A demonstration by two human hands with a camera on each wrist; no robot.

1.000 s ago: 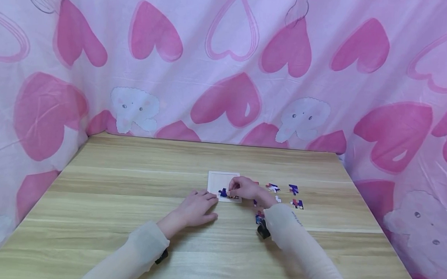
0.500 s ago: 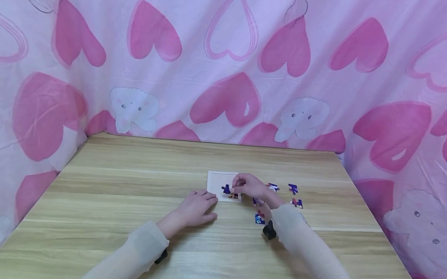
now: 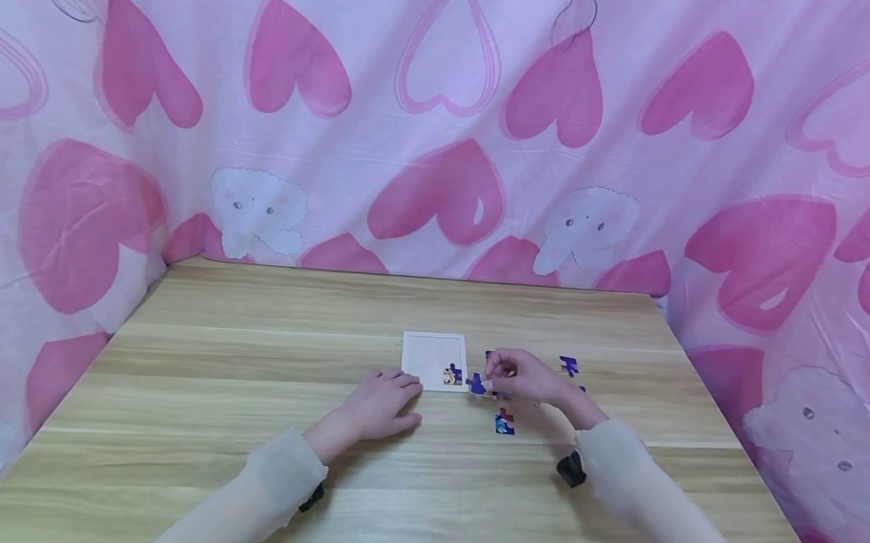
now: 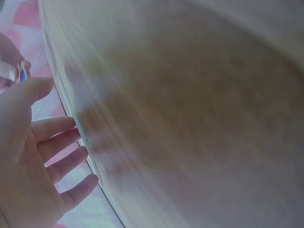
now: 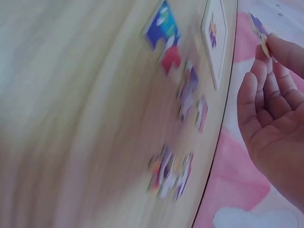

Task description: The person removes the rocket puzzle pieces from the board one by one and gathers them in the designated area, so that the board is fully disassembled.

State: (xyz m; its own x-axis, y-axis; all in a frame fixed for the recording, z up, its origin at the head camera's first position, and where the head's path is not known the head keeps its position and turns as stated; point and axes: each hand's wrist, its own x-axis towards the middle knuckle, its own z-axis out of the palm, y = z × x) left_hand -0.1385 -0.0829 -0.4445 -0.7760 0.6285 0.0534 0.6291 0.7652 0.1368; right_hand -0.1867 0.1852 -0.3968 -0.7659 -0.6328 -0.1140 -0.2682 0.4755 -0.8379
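My right hand (image 3: 528, 379) pinches a purple jigsaw piece (image 3: 477, 383) between thumb and fingertips, just off the right edge of a white puzzle tray (image 3: 421, 352). In the right wrist view that jigsaw piece (image 5: 259, 29) is seen nearly edge-on. One jigsaw piece with yellow and purple print (image 3: 452, 375) lies in the tray's lower right corner. My left hand (image 3: 376, 405) rests palm down, its extended fingertips at the tray's lower left corner. The left wrist view shows the left hand's (image 4: 28, 156) fingers straight and spread, holding nothing.
Several loose jigsaw pieces lie on the wooden table (image 3: 259, 361) right of the tray, including a blue-and-red piece (image 3: 505, 422) nearest the front and a purple piece (image 3: 568, 366) farther right. My right hand partly hides others. A pink heart-print curtain (image 3: 438, 192) borders the table.
My right hand has lifted the purple piece from the tray and moved it right, past the tray's edge. The yellow-and-purple piece in the corner is now uncovered. My left hand has stayed put.
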